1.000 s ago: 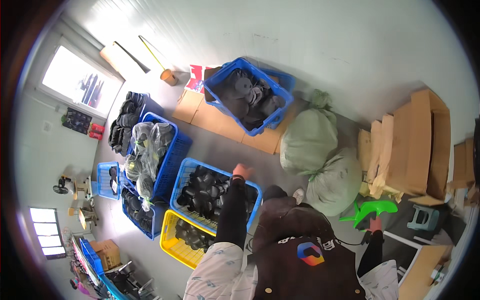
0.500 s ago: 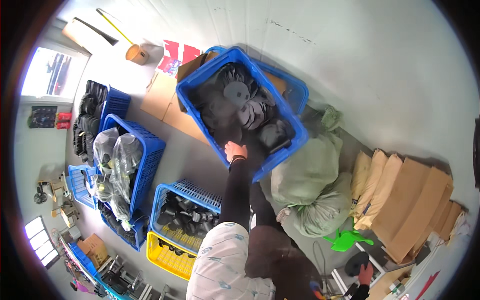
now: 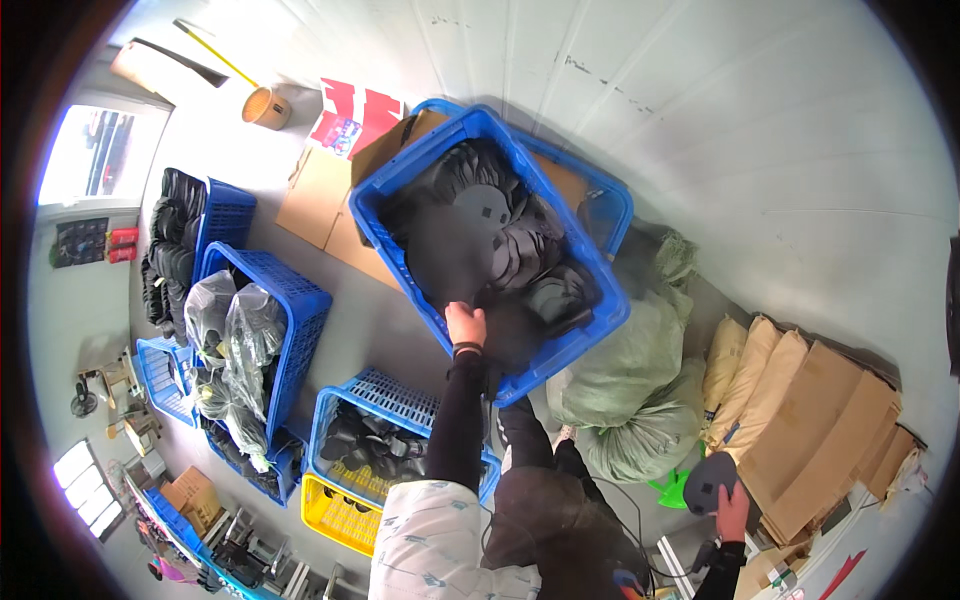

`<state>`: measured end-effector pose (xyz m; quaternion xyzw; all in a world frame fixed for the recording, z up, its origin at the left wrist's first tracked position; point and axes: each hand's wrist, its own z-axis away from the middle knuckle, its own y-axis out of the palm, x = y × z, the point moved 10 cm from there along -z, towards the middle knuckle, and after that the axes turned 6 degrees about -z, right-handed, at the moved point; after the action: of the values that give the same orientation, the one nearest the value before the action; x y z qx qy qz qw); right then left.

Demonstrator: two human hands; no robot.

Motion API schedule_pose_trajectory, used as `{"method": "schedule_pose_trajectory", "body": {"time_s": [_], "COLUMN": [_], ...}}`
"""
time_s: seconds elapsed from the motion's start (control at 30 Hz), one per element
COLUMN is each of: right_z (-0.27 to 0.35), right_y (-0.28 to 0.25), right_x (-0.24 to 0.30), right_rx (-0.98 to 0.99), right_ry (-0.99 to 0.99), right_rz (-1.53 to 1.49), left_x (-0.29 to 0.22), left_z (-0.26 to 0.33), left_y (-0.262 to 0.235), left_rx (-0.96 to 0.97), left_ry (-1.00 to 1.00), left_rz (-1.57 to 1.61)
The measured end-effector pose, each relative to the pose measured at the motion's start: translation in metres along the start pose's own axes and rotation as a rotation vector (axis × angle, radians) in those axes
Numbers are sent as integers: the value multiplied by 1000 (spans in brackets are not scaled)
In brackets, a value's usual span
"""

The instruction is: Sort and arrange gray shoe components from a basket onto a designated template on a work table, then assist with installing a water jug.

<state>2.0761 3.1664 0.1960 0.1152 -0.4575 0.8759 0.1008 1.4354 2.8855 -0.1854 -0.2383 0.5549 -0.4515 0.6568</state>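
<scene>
My left hand (image 3: 466, 325) reaches over the near-left rim of a large blue crate (image 3: 412, 288). Its fingers look curled at the dark contents, but a blurred patch hides their tips and anything they grip. Inside lie dark, flat, rounded pieces (image 3: 485, 207), some stacked and some bunched in dark wrapping (image 3: 528, 250). Off to the lower right, my right hand (image 3: 733, 512) is closed on the edge of a dark grey, flat, rounded piece (image 3: 711, 482), which is held up clear of the crate.
Pale green sacks (image 3: 640, 430) stand right of the crate, beside brown paper bags and cardboard (image 3: 810, 430). At left are blue crates (image 3: 290, 340) with plastic-wrapped goods. A yellow crate (image 3: 340, 515) sits under a blue basket (image 3: 375, 430) of black parts. A green scoop-like item (image 3: 672, 490) lies near the sacks.
My right hand has come up and forward, raising the dark flat piece. My left hand stays at the crate, slightly lower in the picture. The view has shifted a little.
</scene>
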Motion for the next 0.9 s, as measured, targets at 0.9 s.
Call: {"method": "schedule_pose_trajectory", "body": {"time_s": [0.9], "right_z": [246], "right_y": [-70], "right_x": [171], "right_rx": [736], "right_ry": [-953], "right_rz": [-774], "left_x": [-297], "left_z": [608], "left_y": [-366], "left_rx": [713], "left_ry": [78], "left_rz": [1880]}}
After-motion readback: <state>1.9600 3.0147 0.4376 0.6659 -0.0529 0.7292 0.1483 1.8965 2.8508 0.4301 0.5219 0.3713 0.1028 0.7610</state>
